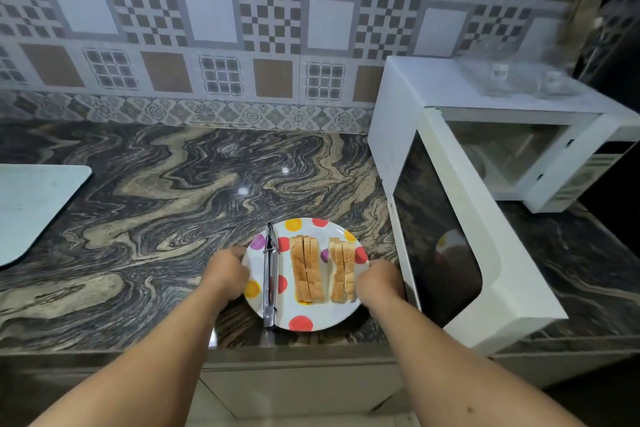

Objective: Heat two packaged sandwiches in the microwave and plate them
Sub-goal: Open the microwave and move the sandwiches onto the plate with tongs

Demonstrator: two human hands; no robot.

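A white plate (304,317) with coloured dots sits near the front edge of the marble counter. Two sandwiches lie on it side by side: the left sandwich (307,269) and the right sandwich (343,269). Metal tongs (270,274) lie along the plate's left part. My left hand (227,272) grips the plate's left rim and my right hand (379,279) grips its right rim. The white microwave (433,90) stands to the right with its door (450,239) swung open toward me; its cavity looks empty.
A pale cutting board (33,208) lies at the counter's left edge. Clear glass items (519,76) rest on top of the microwave. The open door stands just right of my right hand. A tiled wall runs along the back of the counter.
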